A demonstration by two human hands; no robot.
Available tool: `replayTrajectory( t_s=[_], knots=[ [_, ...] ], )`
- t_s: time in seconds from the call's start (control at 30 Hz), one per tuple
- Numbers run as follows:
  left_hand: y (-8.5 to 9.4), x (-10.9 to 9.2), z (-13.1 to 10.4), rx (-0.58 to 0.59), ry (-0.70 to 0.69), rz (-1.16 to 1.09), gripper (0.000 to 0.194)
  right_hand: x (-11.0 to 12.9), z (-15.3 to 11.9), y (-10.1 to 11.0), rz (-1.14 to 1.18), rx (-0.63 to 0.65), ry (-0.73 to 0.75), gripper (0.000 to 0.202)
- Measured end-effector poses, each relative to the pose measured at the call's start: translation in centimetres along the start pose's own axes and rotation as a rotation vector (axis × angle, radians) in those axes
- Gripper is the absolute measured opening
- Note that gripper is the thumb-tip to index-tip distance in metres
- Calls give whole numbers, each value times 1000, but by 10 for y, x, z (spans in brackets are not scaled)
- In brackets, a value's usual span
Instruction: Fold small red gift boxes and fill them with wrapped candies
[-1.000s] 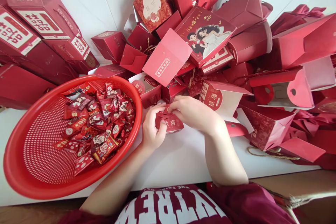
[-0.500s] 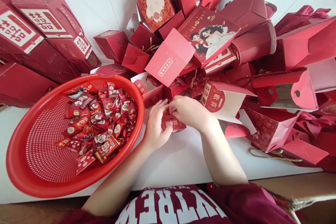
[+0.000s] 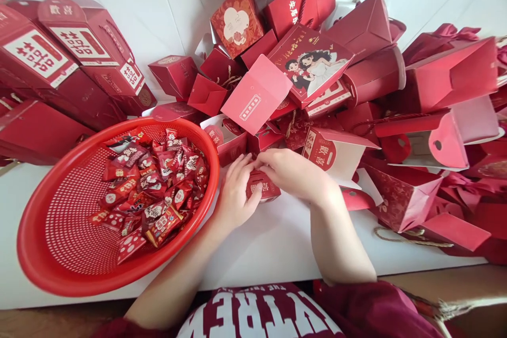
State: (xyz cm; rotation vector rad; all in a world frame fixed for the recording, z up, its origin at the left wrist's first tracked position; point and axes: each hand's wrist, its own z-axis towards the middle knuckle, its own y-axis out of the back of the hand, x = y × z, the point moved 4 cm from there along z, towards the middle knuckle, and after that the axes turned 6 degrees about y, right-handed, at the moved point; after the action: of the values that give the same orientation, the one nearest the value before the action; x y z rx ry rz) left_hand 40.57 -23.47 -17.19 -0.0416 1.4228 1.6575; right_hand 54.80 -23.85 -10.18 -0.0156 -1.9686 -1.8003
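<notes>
A small dark red box (image 3: pixel 262 188) with pale lettering sits on the white table, between my two hands. My left hand (image 3: pixel 236 193) curves round its left side, with the thumb on the front face. From the right, my right hand (image 3: pixel 287 171) reaches over the top of the box with fingers bent and pinched together; its fingertips are partly hidden. Left of them is a red mesh basket (image 3: pixel 29 245) holding many wrapped candies (image 3: pixel 156 182). Right behind the hands stands an open white and red box (image 3: pixel 232 140).
Red gift boxes (image 3: pixel 81 45) with white panels stand at the left. A jumbled pile of red boxes spreads behind and to the right, including a couple-print box (image 3: pixel 312 66) and an open box with white inside (image 3: pixel 344 161). A cord (image 3: pixel 414 237) lies near the right edge.
The camera view has shifted slightly, so the basket and boxes appear a little displaced. Both hands remain at the small box, with only a slight change in the right hand's pose.
</notes>
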Motion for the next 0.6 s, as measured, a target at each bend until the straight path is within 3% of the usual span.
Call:
replayTrajectory(
  t_s=[0.13,0.33,0.6],
  knots=[
    [7,-17,-3,158,22,275,47,4,-18,22,94,-125,-24,21],
    [14,-43,-7,211,-31,421,61,7,-36,34,105,-151,-51,21],
    [-3,-41,3,315,43,497,100,1,-49,36,76,-136,-91,20]
  ],
)
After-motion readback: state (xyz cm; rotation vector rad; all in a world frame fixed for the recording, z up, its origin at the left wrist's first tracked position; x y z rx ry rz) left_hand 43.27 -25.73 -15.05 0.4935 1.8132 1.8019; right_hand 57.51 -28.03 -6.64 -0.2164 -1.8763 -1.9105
